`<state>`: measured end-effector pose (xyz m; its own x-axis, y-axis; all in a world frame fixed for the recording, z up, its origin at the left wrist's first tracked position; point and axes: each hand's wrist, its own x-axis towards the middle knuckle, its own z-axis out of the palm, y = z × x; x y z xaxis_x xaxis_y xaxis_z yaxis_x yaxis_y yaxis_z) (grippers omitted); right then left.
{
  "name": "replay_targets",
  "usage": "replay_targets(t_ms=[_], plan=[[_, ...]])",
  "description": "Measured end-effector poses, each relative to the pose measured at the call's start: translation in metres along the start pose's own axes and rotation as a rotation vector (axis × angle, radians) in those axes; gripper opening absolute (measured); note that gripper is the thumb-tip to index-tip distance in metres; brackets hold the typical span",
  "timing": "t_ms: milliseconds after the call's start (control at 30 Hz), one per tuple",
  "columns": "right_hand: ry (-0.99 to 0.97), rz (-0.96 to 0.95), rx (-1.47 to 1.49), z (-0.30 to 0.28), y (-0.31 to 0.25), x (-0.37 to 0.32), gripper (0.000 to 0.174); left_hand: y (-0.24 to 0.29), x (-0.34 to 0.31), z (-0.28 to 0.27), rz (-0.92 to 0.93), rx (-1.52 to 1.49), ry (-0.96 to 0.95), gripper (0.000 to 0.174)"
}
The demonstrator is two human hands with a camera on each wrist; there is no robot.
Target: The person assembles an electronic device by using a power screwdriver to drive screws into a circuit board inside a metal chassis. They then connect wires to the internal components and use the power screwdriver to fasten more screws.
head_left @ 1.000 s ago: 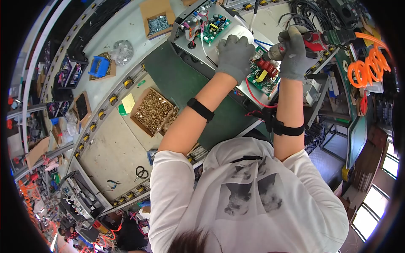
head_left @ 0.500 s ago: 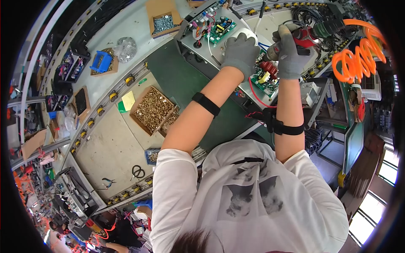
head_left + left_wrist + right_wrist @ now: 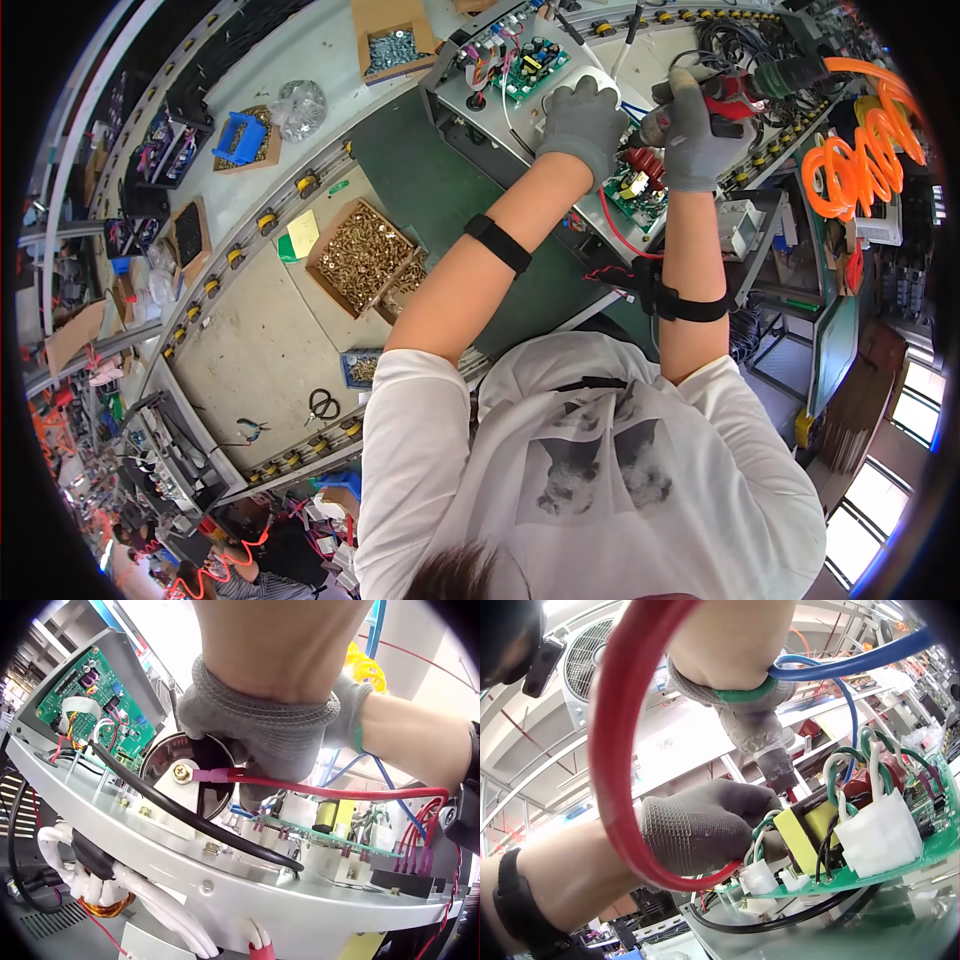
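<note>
My gloved left hand [image 3: 585,125] curls its fingers over a white round part [image 3: 592,78] on the metal chassis [image 3: 455,92]. In the left wrist view, that hand [image 3: 259,739] covers part of a round part with a brass bolt [image 3: 181,773] and a red cable's lug. My gloved right hand [image 3: 697,140] grips a red-and-black power tool [image 3: 728,97], its nose pointing left towards the left hand. In the right wrist view the tool's nose [image 3: 778,771] is above the left hand [image 3: 705,829], near a green circuit board [image 3: 930,859]; its tip is hidden.
Left of the chassis, a cardboard box of brass screws [image 3: 362,258] and a blue tray [image 3: 360,369] lie on the worktop. An orange coiled hose [image 3: 850,175] hangs at the right. Black cables [image 3: 735,45] are bundled behind the tool. A red cable [image 3: 612,225] loops beside the board.
The chassis and both hands appear slightly farther right and lower as the head view shifts. Both hands keep their grips. The orange hose has swung.
</note>
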<state>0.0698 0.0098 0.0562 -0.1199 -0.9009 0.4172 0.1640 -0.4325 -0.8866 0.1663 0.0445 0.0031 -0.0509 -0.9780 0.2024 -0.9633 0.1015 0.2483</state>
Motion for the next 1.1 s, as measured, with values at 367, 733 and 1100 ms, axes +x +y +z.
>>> replay_targets(t_ms=[367,733,1100], plan=[[-0.085,0.118,0.021,-0.002,0.0,-0.005,0.015,0.002,0.002,-0.001,0.01,0.067,-0.054,0.023],[0.025,0.031,0.2,-0.002,-0.03,-0.02,0.022,-0.035,-0.047,-0.013,-0.511,-0.349,0.725,0.039],[-0.137,0.094,0.323,-0.105,-0.151,-0.06,0.02,-0.161,-0.033,0.012,-0.887,-0.405,0.238,0.046]])
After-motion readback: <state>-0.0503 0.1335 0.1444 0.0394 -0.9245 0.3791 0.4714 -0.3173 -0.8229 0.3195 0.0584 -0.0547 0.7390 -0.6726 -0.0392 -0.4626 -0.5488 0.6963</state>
